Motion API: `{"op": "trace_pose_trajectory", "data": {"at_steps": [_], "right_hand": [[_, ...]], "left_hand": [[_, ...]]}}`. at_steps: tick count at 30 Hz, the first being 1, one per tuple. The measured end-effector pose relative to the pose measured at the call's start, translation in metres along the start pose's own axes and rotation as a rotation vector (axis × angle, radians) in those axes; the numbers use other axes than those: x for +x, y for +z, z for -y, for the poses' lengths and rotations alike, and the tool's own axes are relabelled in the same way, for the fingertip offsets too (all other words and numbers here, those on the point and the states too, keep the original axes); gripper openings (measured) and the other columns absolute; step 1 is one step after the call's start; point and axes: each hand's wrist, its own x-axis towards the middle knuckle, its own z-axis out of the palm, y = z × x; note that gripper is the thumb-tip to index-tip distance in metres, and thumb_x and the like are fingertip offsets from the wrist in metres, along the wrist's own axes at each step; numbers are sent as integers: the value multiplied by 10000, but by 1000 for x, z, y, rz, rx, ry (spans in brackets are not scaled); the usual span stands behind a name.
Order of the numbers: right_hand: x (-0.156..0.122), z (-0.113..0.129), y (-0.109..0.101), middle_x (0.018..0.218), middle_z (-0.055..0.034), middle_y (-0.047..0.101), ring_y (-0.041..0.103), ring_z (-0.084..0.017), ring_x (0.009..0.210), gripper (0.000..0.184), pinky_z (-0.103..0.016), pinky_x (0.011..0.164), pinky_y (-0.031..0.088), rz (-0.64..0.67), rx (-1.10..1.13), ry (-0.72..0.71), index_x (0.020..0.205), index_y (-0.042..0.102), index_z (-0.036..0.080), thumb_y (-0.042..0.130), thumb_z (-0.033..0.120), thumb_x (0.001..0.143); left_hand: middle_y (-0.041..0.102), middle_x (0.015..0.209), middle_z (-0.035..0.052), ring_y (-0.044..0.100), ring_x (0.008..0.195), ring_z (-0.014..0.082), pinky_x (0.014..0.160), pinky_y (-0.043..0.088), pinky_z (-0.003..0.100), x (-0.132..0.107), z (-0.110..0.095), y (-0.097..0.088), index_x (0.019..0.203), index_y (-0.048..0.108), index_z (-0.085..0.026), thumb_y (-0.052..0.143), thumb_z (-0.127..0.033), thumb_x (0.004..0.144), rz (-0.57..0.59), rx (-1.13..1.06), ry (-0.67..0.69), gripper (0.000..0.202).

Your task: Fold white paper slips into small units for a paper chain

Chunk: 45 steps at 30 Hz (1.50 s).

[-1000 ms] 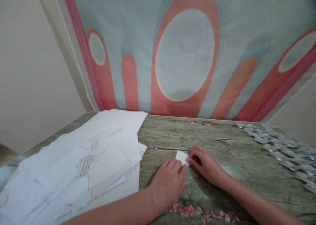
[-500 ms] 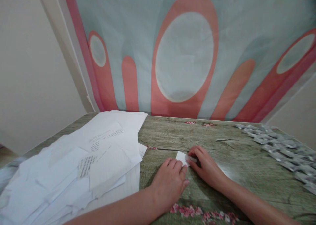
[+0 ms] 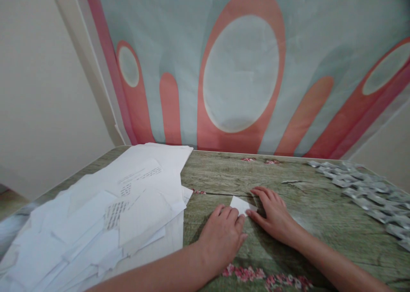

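A small piece of white paper (image 3: 241, 205) lies on the wood-patterned table between my two hands. My left hand (image 3: 222, 236) rests palm down with bent fingers, its fingertips pressing the paper's near left edge against the table. On the right side of the paper, my right hand (image 3: 272, 215) has its thumb and fingers spread apart. Its thumb tip is at the paper's right corner, and the other fingers are raised beyond the paper's far right side. My left fingers cover part of the paper's near edge.
A large loose pile of white paper sheets (image 3: 92, 223), some printed, covers the left of the table (image 3: 218, 172). Several silvery twisted pieces (image 3: 361, 185) lie in rows at the right. A patterned curtain (image 3: 240, 78) hangs behind the table's far edge.
My right thumb and fingers have spread apart and shifted slightly right, uncovering more of the paper's right side. My left hand stays pressed on the paper. The view has shifted slightly.
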Motion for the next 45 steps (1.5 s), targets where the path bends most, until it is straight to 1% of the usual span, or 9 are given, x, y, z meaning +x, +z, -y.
{"op": "trace_pose_trajectory", "data": {"at_steps": [8,18,20,22,25,27,31,39,45], "right_hand": [[2,-17,1,1276,-118,476,401,-293,1187,543,-468,934,350,57,-74,64,1260,444,201,544,442,784],[-1,-25,-2,1278,-119,490,409,-304,1186,529,-486,933,353,7,-122,54,1241,472,207,557,446,778],[-3,-20,-4,1259,-121,507,415,-303,1176,454,-479,929,358,-23,-127,29,1213,497,192,531,394,809],[-6,-6,-8,1239,-112,530,432,-291,1157,354,-462,903,376,-50,-139,-26,1185,526,203,480,282,843],[-14,22,-17,1157,-71,593,512,-249,1037,357,-398,837,398,35,-174,-178,1113,591,235,452,90,817],[-19,38,-21,1108,-57,621,535,-236,984,357,-372,813,400,56,-216,-214,1047,627,219,497,36,769],[-26,52,-19,1030,-55,643,552,-220,904,317,-357,804,402,77,-280,-255,998,645,192,527,22,759],[-26,56,-14,988,-89,635,549,-251,886,218,-382,768,408,92,-367,-279,917,668,168,558,78,752],[-24,57,-17,971,-90,644,557,-242,846,254,-371,734,416,101,-390,-290,947,670,167,563,72,737]], "left_hand": [[562,1062,93,488,1057,248,944,348,411,0,0,1,1180,499,-148,503,-352,887,9,-10,-2,357],[538,1149,103,447,1142,257,972,343,412,-2,2,2,1162,521,-163,479,-345,897,-51,-29,-13,324],[532,1175,107,429,1174,256,992,329,411,-2,2,4,1161,524,-165,476,-354,899,-68,-29,-10,327],[531,1186,111,414,1198,253,1005,320,411,-2,2,5,1154,530,-163,479,-361,897,-77,-31,-13,328],[528,1198,121,402,1217,257,1014,315,414,-2,2,6,1148,534,-148,488,-364,891,-80,-28,-17,338],[524,1206,125,397,1224,257,1021,311,414,-2,2,6,1170,521,-140,493,-362,888,-83,-27,-16,360],[530,1194,123,385,1235,264,1031,306,417,-2,1,7,1175,520,-136,493,-366,887,-78,-36,-21,370],[531,1192,111,378,1237,265,1035,294,423,-3,4,3,1188,527,-167,484,-384,889,-78,-62,-37,372],[549,1175,104,378,1235,271,1035,281,437,-4,7,-4,1135,580,-184,451,-388,903,-81,-42,-55,335]]}}
